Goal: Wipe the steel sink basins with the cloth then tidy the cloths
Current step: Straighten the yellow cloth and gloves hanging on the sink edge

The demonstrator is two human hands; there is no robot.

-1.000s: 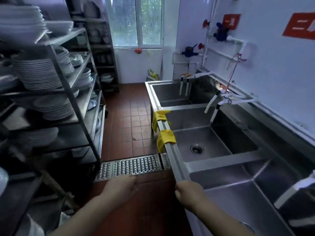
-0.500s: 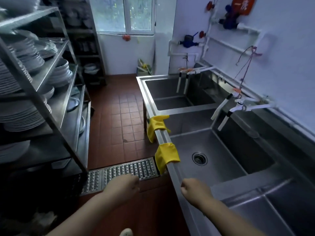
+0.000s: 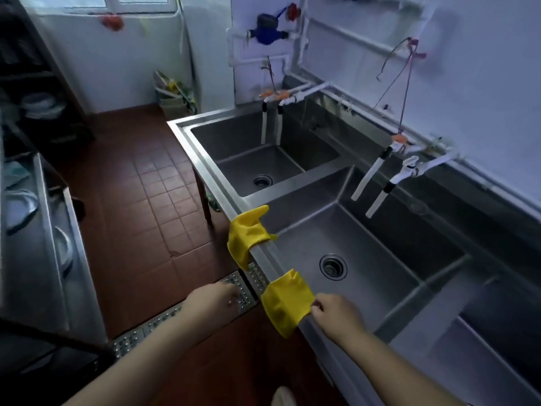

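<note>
Two yellow cloths hang folded over the front rim of the steel sink unit (image 3: pixel 263 256). The nearer cloth (image 3: pixel 285 301) lies by the middle basin (image 3: pixel 366 276), and the farther cloth (image 3: pixel 246 234) sits at the divider toward the far basin (image 3: pixel 257 159). My right hand (image 3: pixel 336 313) is at the near cloth's right edge, its fingertips pinching the fabric. My left hand (image 3: pixel 212 298) hovers over the floor left of that cloth, fingers loosely curled and holding nothing.
White taps and hoses (image 3: pixel 377 177) hang into the basins from the wall pipes. A perforated floor drain grate (image 3: pixel 187 312) crosses the red tile floor (image 3: pixel 146 206). A steel shelf rack with plates (image 3: pixel 35 224) stands at the left. A third basin (image 3: pixel 468 347) lies nearest me.
I have stepped forward along the sink and the view has tilted down. My right hand has moved from the sink rim up to the near yellow cloth and taken its edge.
</note>
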